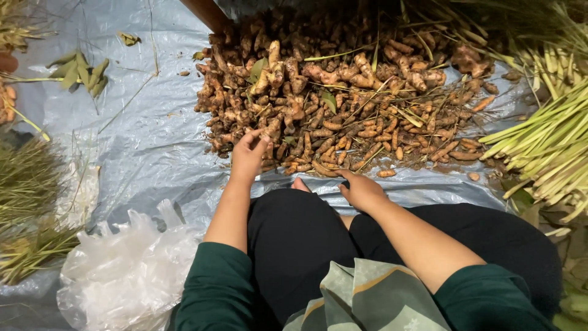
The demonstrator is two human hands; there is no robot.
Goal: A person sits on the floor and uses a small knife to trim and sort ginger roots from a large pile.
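- Two bare hands at the near edge of a heap of orange-brown roots (343,104), spread on a grey plastic sheet (153,141).
- Left hand (248,156): fingertips pinched on a single root at the heap's edge, fingers curled close.
- Right hand (361,190): lying on the sheet just below the heap, fingers loosely bent, forefinger touching a root; nothing clearly gripped.
- Pale green stalks (545,141) bundled to the right; crumpled clear bag (128,263) by the left elbow.
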